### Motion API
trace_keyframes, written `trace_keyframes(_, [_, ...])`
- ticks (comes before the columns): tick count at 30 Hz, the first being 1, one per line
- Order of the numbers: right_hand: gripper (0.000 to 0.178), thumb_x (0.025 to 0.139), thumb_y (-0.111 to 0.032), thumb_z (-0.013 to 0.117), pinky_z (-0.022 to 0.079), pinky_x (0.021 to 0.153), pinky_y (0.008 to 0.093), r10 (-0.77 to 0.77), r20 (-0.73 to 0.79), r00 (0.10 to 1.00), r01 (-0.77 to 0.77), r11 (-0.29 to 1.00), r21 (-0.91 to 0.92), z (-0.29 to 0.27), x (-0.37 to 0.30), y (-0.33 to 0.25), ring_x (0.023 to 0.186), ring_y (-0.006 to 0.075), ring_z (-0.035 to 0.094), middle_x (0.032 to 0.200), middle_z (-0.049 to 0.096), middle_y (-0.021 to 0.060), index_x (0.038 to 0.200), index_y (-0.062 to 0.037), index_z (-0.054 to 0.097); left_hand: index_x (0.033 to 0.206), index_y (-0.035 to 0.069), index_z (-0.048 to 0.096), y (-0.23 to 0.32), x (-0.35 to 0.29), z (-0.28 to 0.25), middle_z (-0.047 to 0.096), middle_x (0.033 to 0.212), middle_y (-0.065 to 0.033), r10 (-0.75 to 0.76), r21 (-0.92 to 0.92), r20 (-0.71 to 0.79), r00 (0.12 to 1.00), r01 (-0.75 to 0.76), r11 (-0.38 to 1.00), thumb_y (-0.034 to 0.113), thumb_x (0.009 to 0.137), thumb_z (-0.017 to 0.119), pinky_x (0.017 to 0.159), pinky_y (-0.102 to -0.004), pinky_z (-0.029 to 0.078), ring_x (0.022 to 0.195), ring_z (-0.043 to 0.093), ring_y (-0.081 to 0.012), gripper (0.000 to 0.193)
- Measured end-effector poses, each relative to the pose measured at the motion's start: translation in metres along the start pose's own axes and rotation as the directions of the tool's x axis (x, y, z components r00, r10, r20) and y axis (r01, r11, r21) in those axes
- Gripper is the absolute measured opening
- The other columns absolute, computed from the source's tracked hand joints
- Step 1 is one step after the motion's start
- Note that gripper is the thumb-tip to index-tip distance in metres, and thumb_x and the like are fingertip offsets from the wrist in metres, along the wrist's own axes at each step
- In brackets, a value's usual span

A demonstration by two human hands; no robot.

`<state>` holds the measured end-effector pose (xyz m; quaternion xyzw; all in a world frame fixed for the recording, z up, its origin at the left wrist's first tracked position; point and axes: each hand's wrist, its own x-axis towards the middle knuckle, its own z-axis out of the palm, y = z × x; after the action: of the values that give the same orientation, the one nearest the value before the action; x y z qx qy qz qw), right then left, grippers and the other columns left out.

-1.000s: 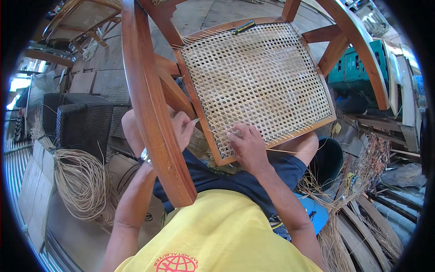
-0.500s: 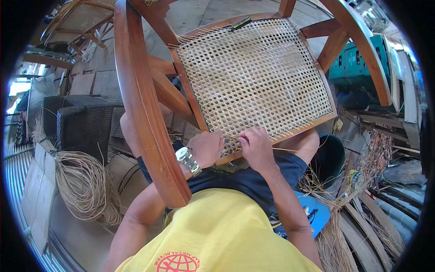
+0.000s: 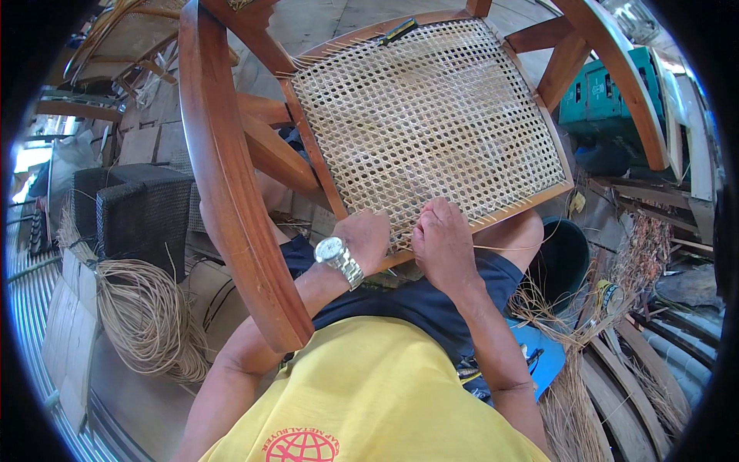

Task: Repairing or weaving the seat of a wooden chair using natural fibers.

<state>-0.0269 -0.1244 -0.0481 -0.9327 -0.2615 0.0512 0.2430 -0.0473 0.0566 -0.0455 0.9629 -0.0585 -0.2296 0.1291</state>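
Observation:
A wooden chair frame [image 3: 219,154] lies tipped across my lap, with a pale open-weave cane panel [image 3: 431,115] in it. My left hand [image 3: 363,237], with a metal watch [image 3: 331,250] on the wrist, is curled at the panel's near left corner, its fingertips hidden. Just to the right, my right hand [image 3: 444,242] is closed over the near edge of the weave, pinching a thin cane strand [image 3: 500,249] whose tail trails off to the right. Loose strand ends stick out along the frame's near and far edges.
A black and yellow hand tool [image 3: 399,31] rests on the far rail. A large coil of cane [image 3: 146,316] and a dark woven seat [image 3: 146,219] are at left. To the right are a dark bucket [image 3: 562,262], green crates [image 3: 604,92], a blue piece [image 3: 543,350] and loose fibres.
My right hand has turned and shifted slightly right, its fingers now bunched. My left hand has moved up a little. The chair frame appears slightly further left and up.

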Motion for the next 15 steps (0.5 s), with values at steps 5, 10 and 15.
trace_keyframes(5, [0.009,0.083,-0.009,0.066,0.044,0.087,0.0449,-0.010,-0.003,1.000,0.010,0.999,0.041,0.014,0.004,0.006,0.099,0.0330,0.054,0.101,0.056,0.0131,0.084,-0.0012,0.062,0.093,0.002,0.060,0.008,-0.017,0.011,0.069,0.078,-0.0220,-0.103,-0.069,-0.065,0.993,0.099,0.993,0.016,0.091,0.058,0.067,-0.0504,0.056,0.074,0.070,-0.0410,0.015])
trace_keyframes(10, [0.012,0.083,-0.012,0.068,0.044,0.088,0.0428,0.026,0.011,1.000,-0.027,0.995,0.097,0.025,0.001,-0.011,0.103,0.0299,0.054,0.102,0.055,0.0119,0.091,-0.0033,0.065,0.082,0.004,0.062,-0.008,-0.012,0.013,0.068,0.073,-0.0191,-0.163,-0.300,-0.141,0.977,0.114,0.947,0.030,0.095,0.059,0.065,-0.0506,0.053,0.073,0.069,-0.0381,0.029])
trace_keyframes(15, [0.015,0.083,-0.014,0.070,0.044,0.086,0.0435,0.077,-0.008,0.997,-0.075,0.986,0.152,0.037,-0.013,-0.009,0.098,0.0304,0.056,0.099,0.057,0.0118,0.093,-0.0047,0.066,0.082,0.006,0.066,-0.027,-0.014,0.002,0.067,0.071,-0.0159,-0.107,-0.273,-0.150,0.983,0.062,0.960,0.037,0.095,0.062,0.063,-0.0491,0.051,0.071,0.069,-0.0363,0.034])
